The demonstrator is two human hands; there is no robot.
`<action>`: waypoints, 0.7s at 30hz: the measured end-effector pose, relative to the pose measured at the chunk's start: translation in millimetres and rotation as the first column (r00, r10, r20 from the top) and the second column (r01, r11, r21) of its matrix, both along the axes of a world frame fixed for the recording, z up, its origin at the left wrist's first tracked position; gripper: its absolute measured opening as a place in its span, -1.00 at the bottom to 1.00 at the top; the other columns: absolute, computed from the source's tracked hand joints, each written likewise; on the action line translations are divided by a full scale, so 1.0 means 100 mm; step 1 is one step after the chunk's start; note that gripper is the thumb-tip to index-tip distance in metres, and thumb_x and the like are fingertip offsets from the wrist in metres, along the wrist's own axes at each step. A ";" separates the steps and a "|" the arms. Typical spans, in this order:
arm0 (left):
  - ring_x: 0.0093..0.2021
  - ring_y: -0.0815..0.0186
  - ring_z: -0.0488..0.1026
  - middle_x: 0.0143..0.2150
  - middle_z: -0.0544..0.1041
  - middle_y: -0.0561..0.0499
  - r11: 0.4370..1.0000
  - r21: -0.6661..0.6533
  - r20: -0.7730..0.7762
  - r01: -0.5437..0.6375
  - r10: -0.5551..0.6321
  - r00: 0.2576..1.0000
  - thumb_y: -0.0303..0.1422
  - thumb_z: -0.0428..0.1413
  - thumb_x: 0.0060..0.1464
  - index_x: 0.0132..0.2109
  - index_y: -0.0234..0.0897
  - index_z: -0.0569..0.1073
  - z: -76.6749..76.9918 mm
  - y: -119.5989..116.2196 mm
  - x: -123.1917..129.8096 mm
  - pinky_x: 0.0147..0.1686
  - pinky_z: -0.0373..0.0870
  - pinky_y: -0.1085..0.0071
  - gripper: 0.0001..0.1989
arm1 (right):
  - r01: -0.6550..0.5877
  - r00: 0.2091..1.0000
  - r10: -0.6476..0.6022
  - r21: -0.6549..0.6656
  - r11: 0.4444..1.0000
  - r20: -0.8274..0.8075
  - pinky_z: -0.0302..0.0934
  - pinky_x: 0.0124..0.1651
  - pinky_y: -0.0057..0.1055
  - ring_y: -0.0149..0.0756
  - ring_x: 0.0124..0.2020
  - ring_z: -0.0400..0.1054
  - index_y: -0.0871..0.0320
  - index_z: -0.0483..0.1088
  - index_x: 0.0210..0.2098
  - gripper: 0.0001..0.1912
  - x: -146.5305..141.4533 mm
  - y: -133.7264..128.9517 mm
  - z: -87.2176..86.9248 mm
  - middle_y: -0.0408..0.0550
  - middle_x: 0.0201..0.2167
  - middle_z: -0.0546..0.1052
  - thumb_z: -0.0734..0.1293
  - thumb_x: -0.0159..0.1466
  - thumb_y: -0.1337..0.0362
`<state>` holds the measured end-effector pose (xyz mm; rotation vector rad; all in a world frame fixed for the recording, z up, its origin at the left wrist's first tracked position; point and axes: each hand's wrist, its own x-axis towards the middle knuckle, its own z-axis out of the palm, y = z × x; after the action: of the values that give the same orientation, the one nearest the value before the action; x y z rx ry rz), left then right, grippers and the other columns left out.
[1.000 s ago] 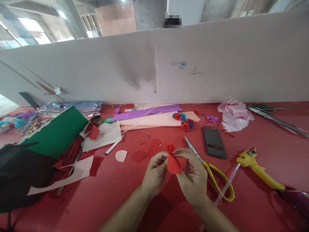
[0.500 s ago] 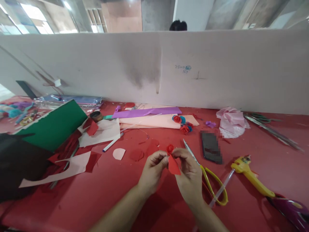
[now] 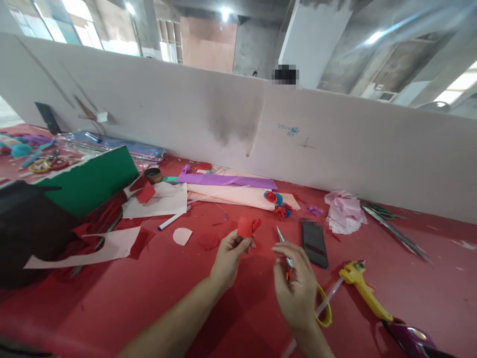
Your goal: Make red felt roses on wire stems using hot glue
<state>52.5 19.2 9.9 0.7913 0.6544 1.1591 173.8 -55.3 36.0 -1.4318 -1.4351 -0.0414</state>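
Observation:
A small red paper rose (image 3: 255,224) with a loose red paper petal (image 3: 244,227) beside it is pinched in the fingers of my left hand (image 3: 228,258). My right hand (image 3: 296,281) is apart from it, its fingers curved and spread, with nothing visible held. Beneath the right hand lies a pair of scissors (image 3: 282,237) with yellow handles, partly hidden by the palm. Whether the fingers touch the scissors, I cannot tell. Red paper pieces (image 3: 208,241) lie on the table left of my hands.
To the right are a phone (image 3: 315,243), a yellow glue gun (image 3: 367,291) and crumpled pink paper (image 3: 345,211). Red-and-blue paper flowers (image 3: 274,197) rest on peach paper (image 3: 227,195). A green board (image 3: 100,181) and paper scraps (image 3: 154,201) fill the left. A white partition (image 3: 179,119) stands behind.
My right hand has let go of the red paper and moved right, over the scissors. The left hand keeps the rose and petal, now turned upward. The view has tilted.

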 end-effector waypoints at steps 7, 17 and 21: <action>-0.44 0.38 0.34 -0.50 0.50 0.03 0.997 0.047 -0.059 -0.065 0.068 0.996 -0.39 0.19 -0.06 -0.42 -0.32 0.50 0.03 0.01 -0.03 -0.34 0.24 0.46 -0.93 | 0.612 0.775 -0.520 -0.219 0.760 0.358 0.25 -0.15 0.05 0.13 -0.24 0.40 0.15 0.43 -0.20 -0.69 1.42 -0.70 -0.11 0.19 -0.23 0.51 0.19 0.17 0.15; -0.45 0.37 0.38 -0.52 0.52 0.05 0.996 0.028 0.027 -0.090 0.089 0.996 -0.39 0.27 -0.21 -0.45 -0.31 0.54 0.02 0.02 -0.04 -0.31 0.29 0.43 -0.90 | 0.761 0.649 -0.248 -0.613 0.211 0.719 0.28 -0.12 -0.03 0.16 -0.10 0.43 0.22 0.37 0.04 -0.44 1.84 -0.96 -0.38 0.22 -0.03 0.50 0.05 0.17 0.13; -0.47 0.38 0.35 -0.54 0.49 0.05 0.996 0.035 0.023 -0.080 0.079 0.997 -0.37 0.28 -0.21 -0.46 -0.32 0.53 -0.01 0.04 -0.04 -0.36 0.25 0.45 -0.88 | 0.733 0.679 -0.211 -0.633 0.248 0.704 0.26 -0.08 -0.06 0.11 -0.11 0.44 0.31 0.27 0.11 -0.43 1.89 -0.89 -0.42 0.26 -0.11 0.52 0.06 0.17 0.21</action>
<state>49.0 23.2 8.9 0.7876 0.6540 1.2534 362.4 -144.4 -6.3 -3.0094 -1.3266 -0.0399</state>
